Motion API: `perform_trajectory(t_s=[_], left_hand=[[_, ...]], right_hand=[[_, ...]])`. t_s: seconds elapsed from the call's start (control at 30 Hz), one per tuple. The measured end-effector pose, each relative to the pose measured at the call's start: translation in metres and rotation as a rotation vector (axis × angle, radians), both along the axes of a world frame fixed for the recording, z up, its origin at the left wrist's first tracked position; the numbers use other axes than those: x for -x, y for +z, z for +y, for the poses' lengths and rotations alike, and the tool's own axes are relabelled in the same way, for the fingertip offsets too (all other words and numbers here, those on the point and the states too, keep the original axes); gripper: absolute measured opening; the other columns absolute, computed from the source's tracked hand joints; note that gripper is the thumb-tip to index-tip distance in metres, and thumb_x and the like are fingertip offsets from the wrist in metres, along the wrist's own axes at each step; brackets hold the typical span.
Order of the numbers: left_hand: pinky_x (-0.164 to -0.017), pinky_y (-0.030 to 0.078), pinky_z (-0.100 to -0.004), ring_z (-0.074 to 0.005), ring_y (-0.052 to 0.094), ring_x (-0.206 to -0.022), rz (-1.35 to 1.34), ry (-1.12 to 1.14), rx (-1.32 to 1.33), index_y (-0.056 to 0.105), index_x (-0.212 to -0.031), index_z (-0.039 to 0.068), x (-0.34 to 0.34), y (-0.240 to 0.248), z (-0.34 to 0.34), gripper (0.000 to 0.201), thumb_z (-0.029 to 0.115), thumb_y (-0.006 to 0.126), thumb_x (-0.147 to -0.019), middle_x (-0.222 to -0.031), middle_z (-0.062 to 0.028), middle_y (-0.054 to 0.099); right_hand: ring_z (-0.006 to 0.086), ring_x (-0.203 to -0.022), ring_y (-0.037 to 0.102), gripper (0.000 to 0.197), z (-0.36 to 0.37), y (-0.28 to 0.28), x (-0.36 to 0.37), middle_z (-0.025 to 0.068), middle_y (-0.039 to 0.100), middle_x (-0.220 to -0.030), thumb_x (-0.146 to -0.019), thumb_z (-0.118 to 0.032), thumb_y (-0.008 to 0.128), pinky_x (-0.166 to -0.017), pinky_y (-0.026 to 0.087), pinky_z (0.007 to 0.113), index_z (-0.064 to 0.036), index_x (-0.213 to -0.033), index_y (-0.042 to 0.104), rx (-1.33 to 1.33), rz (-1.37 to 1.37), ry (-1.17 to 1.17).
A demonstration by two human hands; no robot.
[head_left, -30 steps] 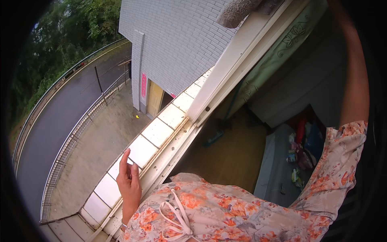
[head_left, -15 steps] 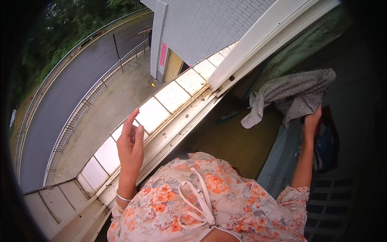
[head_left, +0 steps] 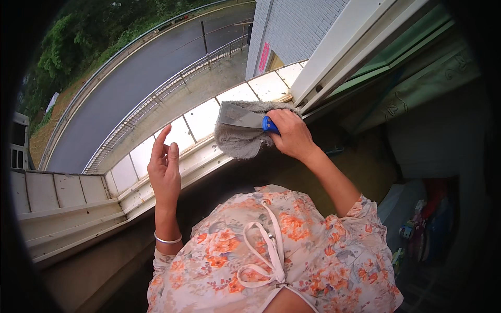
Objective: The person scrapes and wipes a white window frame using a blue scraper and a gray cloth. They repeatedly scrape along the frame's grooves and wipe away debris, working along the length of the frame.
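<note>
My right hand (head_left: 293, 134) is closed round the blue handle of a scraper (head_left: 241, 116), whose wide flat metal blade points left. A fuzzy grey cloth (head_left: 241, 145) lies behind and below the blade and reaches back to my fingers. Both are over the white window frame track (head_left: 201, 163) and the inner edge of the white-tiled ledge (head_left: 182, 131). My left hand (head_left: 166, 175) is held up near the same ledge, fingers stretched and apart, with nothing in it. A silver bangle circles that wrist.
An upright white window frame (head_left: 344, 44) rises at the right of the ledge. Outside and far below are a railing (head_left: 141, 122), a curved road (head_left: 135, 88) and a grey brick building (head_left: 302, 31). Indoors at right hangs a green curtain (head_left: 412, 101); colourful items (head_left: 425, 224) lie below it.
My right hand has swung left from the dark room to the window ledge, bringing the cloth along; the scraper now shows. My left hand stays raised and open. The view has shifted.
</note>
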State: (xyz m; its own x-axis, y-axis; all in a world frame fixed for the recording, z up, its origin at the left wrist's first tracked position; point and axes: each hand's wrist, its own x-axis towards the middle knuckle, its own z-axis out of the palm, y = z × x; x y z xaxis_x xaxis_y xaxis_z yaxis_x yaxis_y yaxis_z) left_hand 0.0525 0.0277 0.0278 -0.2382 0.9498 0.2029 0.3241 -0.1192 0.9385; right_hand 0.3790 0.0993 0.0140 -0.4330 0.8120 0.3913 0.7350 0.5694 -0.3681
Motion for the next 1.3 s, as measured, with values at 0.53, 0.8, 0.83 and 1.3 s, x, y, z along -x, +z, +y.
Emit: perform_trajectory(t_s=[0.53, 0.8, 0.83, 1.3], left_hand=[[-0.066, 0.046, -0.0305, -0.0176, 0.055, -0.072, 0.490, 0.178, 0.110, 0.072, -0.116, 0.003, 0.031, -0.029, -0.062, 0.023, 0.009, 0.069, -0.095, -0.084, -0.0069, 0.056], [-0.062, 0.039, -0.0247, -0.0082, 0.042, -0.070, 0.433, 0.406, 0.042, 0.073, -0.124, 0.009, 0.097, -0.048, -0.068, 0.023, 0.010, 0.064, -0.103, -0.081, 0.0019, 0.049], [-0.060, 0.038, -0.0242, -0.0079, 0.041, -0.068, 0.444, 0.398, 0.040, 0.073, -0.124, 0.009, 0.096, -0.049, -0.066, 0.024, 0.008, 0.064, -0.102, -0.081, 0.0025, 0.048], [-0.058, 0.031, -0.0251, -0.0075, 0.034, -0.067, 0.466, 0.315, 0.033, 0.067, -0.137, 0.011, 0.073, -0.041, -0.057, 0.036, 0.006, 0.063, -0.102, -0.080, 0.0032, 0.043]], right_hand=[[0.0471, -0.092, 0.065, 0.034, -0.027, -0.012, 0.105, 0.0235, 0.067, -0.095, -0.086, -0.011, 0.074, -0.077, 0.052, 0.052, -0.0055, -0.110, 0.051, 0.380, 0.475, 0.485], [0.0249, -0.082, 0.062, 0.020, -0.061, -0.030, 0.155, 0.0067, 0.059, -0.084, -0.079, -0.009, 0.065, -0.071, 0.049, 0.037, -0.0087, -0.097, 0.055, -0.106, 0.175, 0.677], [0.0222, -0.082, 0.062, 0.016, -0.062, -0.032, 0.156, 0.0048, 0.058, -0.083, -0.081, -0.011, 0.063, -0.071, 0.048, 0.035, -0.0099, -0.095, 0.055, -0.133, 0.147, 0.635], [0.0167, -0.084, 0.062, 0.023, -0.028, 0.002, 0.033, -0.0021, 0.063, -0.084, -0.075, -0.013, 0.070, -0.073, 0.044, 0.035, -0.0152, -0.096, 0.061, -0.192, -0.331, 0.298]])
